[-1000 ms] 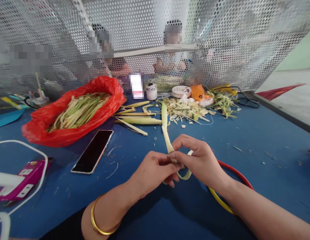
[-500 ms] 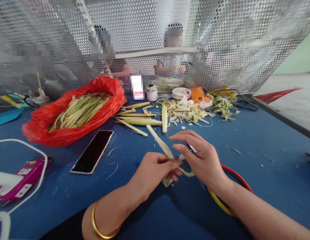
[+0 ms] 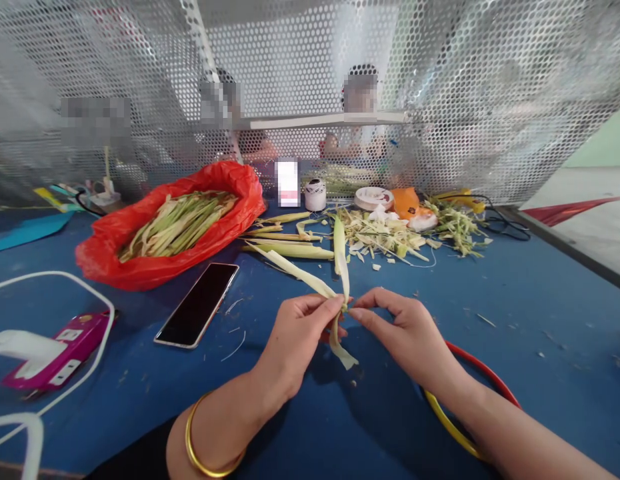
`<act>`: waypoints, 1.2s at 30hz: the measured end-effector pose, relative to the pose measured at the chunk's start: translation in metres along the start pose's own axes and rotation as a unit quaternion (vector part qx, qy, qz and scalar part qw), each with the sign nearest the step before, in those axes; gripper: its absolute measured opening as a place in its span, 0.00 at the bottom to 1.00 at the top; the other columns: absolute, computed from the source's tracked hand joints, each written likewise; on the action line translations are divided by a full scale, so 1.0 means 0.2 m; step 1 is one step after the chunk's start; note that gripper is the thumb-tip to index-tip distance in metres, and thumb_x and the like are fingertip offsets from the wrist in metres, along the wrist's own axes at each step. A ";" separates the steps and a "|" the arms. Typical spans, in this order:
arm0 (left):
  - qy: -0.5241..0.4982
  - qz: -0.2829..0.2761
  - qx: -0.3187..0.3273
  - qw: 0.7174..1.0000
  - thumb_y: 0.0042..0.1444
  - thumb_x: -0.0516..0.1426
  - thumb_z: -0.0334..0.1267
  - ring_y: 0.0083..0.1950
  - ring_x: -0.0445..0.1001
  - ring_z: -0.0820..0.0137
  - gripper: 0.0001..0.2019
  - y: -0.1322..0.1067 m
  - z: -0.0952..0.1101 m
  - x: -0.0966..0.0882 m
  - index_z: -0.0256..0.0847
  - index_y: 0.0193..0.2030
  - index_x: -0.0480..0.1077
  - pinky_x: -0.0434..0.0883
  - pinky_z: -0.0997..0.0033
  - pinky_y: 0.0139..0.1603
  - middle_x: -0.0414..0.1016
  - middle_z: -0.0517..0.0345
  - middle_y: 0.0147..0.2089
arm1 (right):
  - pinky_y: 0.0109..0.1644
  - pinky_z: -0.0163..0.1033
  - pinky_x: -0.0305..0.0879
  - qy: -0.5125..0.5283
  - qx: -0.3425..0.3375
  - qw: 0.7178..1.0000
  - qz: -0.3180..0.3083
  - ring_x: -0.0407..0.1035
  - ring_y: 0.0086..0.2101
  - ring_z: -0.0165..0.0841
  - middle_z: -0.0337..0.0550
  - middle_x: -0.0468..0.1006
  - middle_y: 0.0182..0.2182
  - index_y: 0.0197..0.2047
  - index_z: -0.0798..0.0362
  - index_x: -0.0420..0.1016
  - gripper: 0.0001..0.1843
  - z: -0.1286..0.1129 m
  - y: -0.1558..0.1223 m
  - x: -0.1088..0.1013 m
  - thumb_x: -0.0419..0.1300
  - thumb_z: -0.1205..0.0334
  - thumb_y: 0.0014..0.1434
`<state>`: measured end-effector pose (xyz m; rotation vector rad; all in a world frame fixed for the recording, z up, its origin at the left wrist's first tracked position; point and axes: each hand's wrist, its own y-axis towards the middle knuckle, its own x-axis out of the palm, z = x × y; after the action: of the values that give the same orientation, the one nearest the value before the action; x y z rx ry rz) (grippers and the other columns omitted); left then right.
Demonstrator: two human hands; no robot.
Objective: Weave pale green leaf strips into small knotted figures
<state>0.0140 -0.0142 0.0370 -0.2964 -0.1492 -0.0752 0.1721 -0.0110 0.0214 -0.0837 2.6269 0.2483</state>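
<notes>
My left hand [image 3: 303,333], with a gold bangle on its wrist, pinches pale green leaf strips [image 3: 310,279] that look like corn husk. They cross at the thumb and forefinger. Two ends fan out away from me, and a wider end hangs down below the fingers. Thumb and forefinger of my right hand [image 3: 397,323] are pressed together at the right side of the crossing, on what looks like a small part of a strip. Under my right forearm lies a curved red and yellow thing [image 3: 483,373], partly covered.
A red plastic bag [image 3: 103,263] full of long leaves stands left, behind a phone [image 3: 197,303]. A purple power strip [image 3: 73,350] with a white cable lies farther left. Leaf scraps [image 3: 377,233], a white jar [image 3: 315,195] and a lit phone [image 3: 289,183] line the perforated screen [image 3: 290,67].
My right hand has come down and left, its fingers closing at the crossing. The strips have turned in my left hand, showing two ends pointing away. The view has shifted slightly.
</notes>
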 end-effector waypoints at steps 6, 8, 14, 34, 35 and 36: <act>-0.010 0.018 0.006 1.000 0.47 0.66 0.38 0.28 0.72 0.72 0.08 0.01 -0.03 0.00 0.36 0.34 0.80 0.70 0.75 0.31 0.77 0.56 0.27 | 0.36 0.37 0.66 0.087 0.044 0.995 -0.035 0.72 0.29 0.33 0.37 0.80 0.26 0.29 0.50 0.76 0.10 0.00 -0.01 0.03 0.61 0.54 0.57; -0.005 0.024 0.012 1.000 0.47 0.65 0.37 0.29 0.73 0.72 0.07 0.01 -0.03 0.00 0.36 0.32 0.80 0.70 0.74 0.32 0.77 0.56 0.26 | 0.37 0.37 0.66 0.108 0.061 0.991 -0.041 0.72 0.30 0.33 0.38 0.81 0.28 0.30 0.51 0.78 0.10 0.00 -0.01 0.03 0.60 0.55 0.58; -0.005 0.002 -0.002 1.000 0.47 0.66 0.36 0.29 0.74 0.71 0.06 0.02 -0.03 0.00 0.36 0.31 0.77 0.70 0.74 0.32 0.77 0.57 0.26 | 0.38 0.38 0.65 0.055 0.029 0.998 -0.011 0.73 0.31 0.33 0.37 0.80 0.26 0.27 0.50 0.77 0.10 0.00 -0.02 0.03 0.58 0.62 0.58; -0.143 -0.084 -0.046 0.985 0.54 0.63 0.38 0.24 0.71 0.77 0.10 0.05 -0.04 -0.03 0.38 0.40 0.71 0.70 0.77 0.29 0.73 0.62 0.27 | 0.49 0.41 0.66 0.102 -0.016 0.989 -0.105 0.74 0.41 0.36 0.39 0.82 0.38 0.39 0.47 0.81 0.09 0.02 0.05 -0.06 0.58 0.60 0.58; -0.149 -0.094 -0.058 0.983 0.55 0.63 0.38 0.24 0.71 0.77 0.09 0.04 -0.04 -0.03 0.37 0.41 0.71 0.71 0.77 0.29 0.74 0.62 0.27 | 0.47 0.41 0.66 0.119 -0.003 0.986 -0.116 0.74 0.39 0.36 0.39 0.82 0.36 0.37 0.48 0.81 0.09 0.01 0.05 -0.06 0.59 0.60 0.58; -0.151 -0.103 -0.066 0.981 0.56 0.62 0.38 0.24 0.71 0.77 0.09 0.04 -0.03 -0.04 0.37 0.41 0.71 0.71 0.77 0.28 0.74 0.61 0.27 | 0.46 0.40 0.66 0.130 0.007 0.985 -0.113 0.74 0.38 0.35 0.38 0.82 0.34 0.36 0.49 0.80 0.08 0.01 0.05 -0.05 0.59 0.59 0.57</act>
<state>0.0086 -0.0079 0.0270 -0.4244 -0.4787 -0.2460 0.1813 -0.0010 0.0267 -0.4354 2.8452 0.1484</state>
